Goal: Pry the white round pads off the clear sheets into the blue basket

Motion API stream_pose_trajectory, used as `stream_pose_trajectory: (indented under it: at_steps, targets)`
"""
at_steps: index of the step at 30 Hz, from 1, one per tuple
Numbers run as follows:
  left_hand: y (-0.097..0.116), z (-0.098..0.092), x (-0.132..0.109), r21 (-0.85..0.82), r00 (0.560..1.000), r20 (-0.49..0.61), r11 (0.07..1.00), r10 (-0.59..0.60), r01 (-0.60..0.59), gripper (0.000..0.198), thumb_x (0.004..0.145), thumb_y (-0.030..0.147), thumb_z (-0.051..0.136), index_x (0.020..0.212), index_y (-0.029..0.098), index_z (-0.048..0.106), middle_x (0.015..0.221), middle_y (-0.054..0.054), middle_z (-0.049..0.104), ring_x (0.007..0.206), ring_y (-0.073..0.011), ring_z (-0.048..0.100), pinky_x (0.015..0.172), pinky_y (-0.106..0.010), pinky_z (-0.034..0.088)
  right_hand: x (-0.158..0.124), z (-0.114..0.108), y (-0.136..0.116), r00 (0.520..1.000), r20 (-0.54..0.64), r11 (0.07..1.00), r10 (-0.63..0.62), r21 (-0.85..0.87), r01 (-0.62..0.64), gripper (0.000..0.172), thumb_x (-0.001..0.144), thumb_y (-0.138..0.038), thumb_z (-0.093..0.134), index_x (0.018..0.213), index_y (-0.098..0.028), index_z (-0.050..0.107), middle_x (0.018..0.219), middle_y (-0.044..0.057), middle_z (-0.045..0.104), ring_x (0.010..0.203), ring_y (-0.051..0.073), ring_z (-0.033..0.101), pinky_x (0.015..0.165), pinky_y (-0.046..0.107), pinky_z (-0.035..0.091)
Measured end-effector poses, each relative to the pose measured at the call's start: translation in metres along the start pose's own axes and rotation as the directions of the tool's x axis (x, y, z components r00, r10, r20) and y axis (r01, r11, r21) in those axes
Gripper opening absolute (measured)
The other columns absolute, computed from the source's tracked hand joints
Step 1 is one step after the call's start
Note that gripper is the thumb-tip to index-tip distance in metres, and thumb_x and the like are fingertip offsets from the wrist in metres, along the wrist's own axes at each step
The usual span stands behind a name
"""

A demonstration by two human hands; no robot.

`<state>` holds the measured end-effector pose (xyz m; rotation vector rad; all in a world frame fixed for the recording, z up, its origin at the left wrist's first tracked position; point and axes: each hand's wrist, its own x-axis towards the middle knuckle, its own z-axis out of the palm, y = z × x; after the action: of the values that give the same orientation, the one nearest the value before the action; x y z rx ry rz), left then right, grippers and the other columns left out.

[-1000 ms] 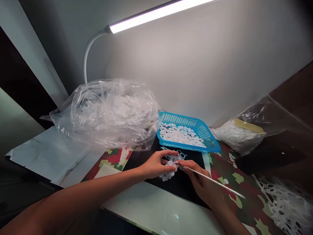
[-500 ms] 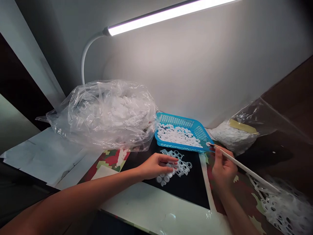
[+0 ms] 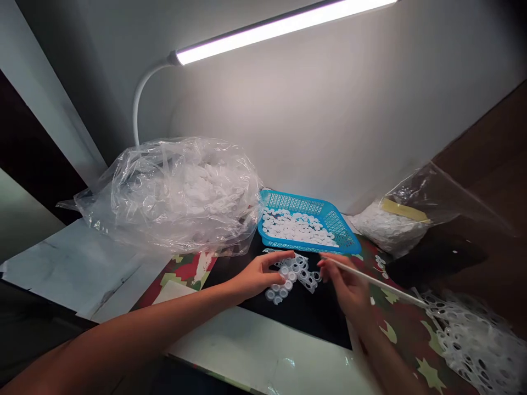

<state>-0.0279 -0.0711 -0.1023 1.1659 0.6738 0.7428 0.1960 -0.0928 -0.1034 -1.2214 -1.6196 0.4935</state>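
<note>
My left hand (image 3: 263,274) lies with thumb and fingers apart, touching a translucent sheet of joined plastic rings (image 3: 300,269). Some rings near the thumb have whitish round discs (image 3: 287,281) in them; others look hollow. Pinched in my right hand (image 3: 349,288) is a long thin white stick (image 3: 387,286), its near end slanting down to the right. The stick's tip is by my fingertips, just right of the ring sheet, and I cannot make out anything on it. Behind both hands, a blue plastic basket (image 3: 349,241) holds many loose white discs (image 3: 298,227).
The ring sheet rests on a black mat (image 3: 321,323). A large clear bag (image 3: 173,197) of white pieces stands left; a smaller bag (image 3: 385,225) sits right. Ring-sheet scraps (image 3: 481,340) pile at lower right. A lit lamp (image 3: 288,30) hangs above. Loose discs (image 3: 381,263) lie beside the basket.
My right hand has moved left with the stick, from the basket's right corner to beside the ring sheet. A white disc seen earlier at the stick's tip no longer shows there. The left hand stays.
</note>
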Motion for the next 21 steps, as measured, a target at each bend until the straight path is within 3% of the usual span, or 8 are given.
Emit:
stream_pose_trajectory:
  at_steps: [3, 8, 12, 16, 21]
  targets:
    - [-0.002, -0.002, 0.002, -0.003, 1.0, 0.001, 1.0, 0.009, -0.009, 0.061, 0.068, 0.015, 0.063, 0.127, 0.025, 0.052, 0.106, -0.004, 0.063, 0.064, -0.0068, 0.049, 0.059, -0.021, 0.036, -0.008, 0.011, -0.008, 0.958, 0.25, 0.976, 0.143, 0.126, -0.179, 0.025, 0.087, -0.039, 0.054, 0.102, -0.024, 0.066, 0.088, 0.002, 0.066, 0.073, 0.015, 0.062, 0.063, 0.026, 0.054]
    - [-0.005, -0.003, 0.003, -0.047, 0.999, 0.034, 0.999, 0.007, -0.005, 0.062, 0.067, 0.013, 0.064, 0.127, 0.026, 0.052, 0.103, -0.003, 0.063, 0.063, -0.0062, 0.049, 0.06, -0.021, 0.036, -0.007, 0.016, -0.009, 0.896, 0.348, 0.899, 0.276, 0.237, -0.369, 0.027, 0.083, -0.043, 0.059, 0.099, -0.024, 0.07, 0.102, 0.004, 0.068, 0.09, 0.02, 0.065, 0.074, 0.029, 0.056]
    - [-0.002, -0.001, 0.002, -0.065, 0.997, 0.08, 0.998, -0.003, 0.009, 0.059, 0.068, 0.014, 0.065, 0.124, 0.027, 0.054, 0.101, -0.002, 0.063, 0.072, -0.0081, 0.053, 0.066, -0.021, 0.04, -0.007, 0.014, -0.008, 0.898, 0.347, 0.876, 0.271, 0.298, -0.38, 0.025, 0.082, -0.04, 0.062, 0.097, -0.023, 0.071, 0.104, 0.005, 0.068, 0.095, 0.021, 0.064, 0.081, 0.031, 0.054]
    - [0.002, -0.001, 0.0, -0.042, 0.998, 0.058, 0.999, 0.003, -0.001, 0.051, 0.071, 0.015, 0.064, 0.119, 0.03, 0.058, 0.119, -0.002, 0.055, 0.083, -0.0094, 0.055, 0.07, -0.02, 0.041, -0.008, 0.015, -0.009, 0.914, 0.287, 0.8, 0.287, 0.453, -0.393, 0.021, 0.081, -0.037, 0.064, 0.095, -0.022, 0.071, 0.098, 0.004, 0.07, 0.092, 0.019, 0.065, 0.084, 0.032, 0.054]
    - [0.004, 0.0, -0.001, -0.063, 0.998, 0.052, 0.998, 0.031, -0.028, 0.046, 0.072, 0.019, 0.066, 0.117, 0.026, 0.059, 0.115, -0.005, 0.059, 0.093, -0.0147, 0.057, 0.075, -0.024, 0.043, -0.009, 0.015, -0.013, 0.878, 0.262, 0.68, 0.4, 0.558, -0.476, 0.021, 0.077, -0.038, 0.069, 0.09, -0.021, 0.071, 0.091, 0.003, 0.07, 0.078, 0.016, 0.067, 0.073, 0.028, 0.058]
